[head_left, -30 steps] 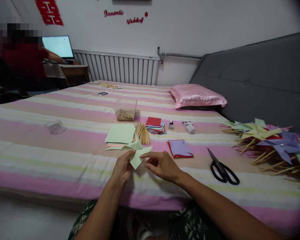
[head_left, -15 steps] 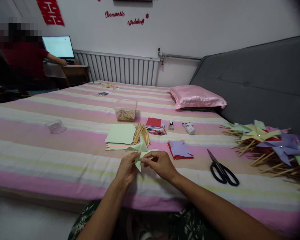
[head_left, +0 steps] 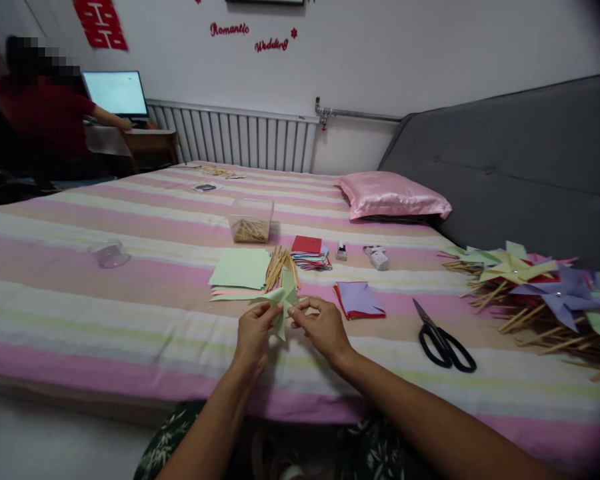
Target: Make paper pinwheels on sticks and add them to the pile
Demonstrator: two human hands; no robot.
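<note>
A pale green paper pinwheel [head_left: 289,288] is held up between my two hands over the near part of the bed. My left hand [head_left: 254,333] pinches it from the left side with thumb and fingers. On the other side, the fingers of my right hand [head_left: 322,327] are closed on its right part. Just beyond lie a stack of green paper squares [head_left: 240,268] and a bundle of thin wooden sticks [head_left: 281,263]. Purple and red paper squares [head_left: 359,298] rest to the right of my right hand.
Black-handled scissors [head_left: 443,340] lie at the right, near a pile of finished pinwheels [head_left: 520,268]. Farther back stand a clear box of sticks [head_left: 251,221] and a stack of small coloured squares [head_left: 307,247]. A pink pillow [head_left: 393,195] lies behind. A person [head_left: 45,120] sits at a monitor.
The pinwheel has turned a little in my hands, and its upper blade now stands farther right. My right hand has shifted slightly right. Both hands keep hold of the paper.
</note>
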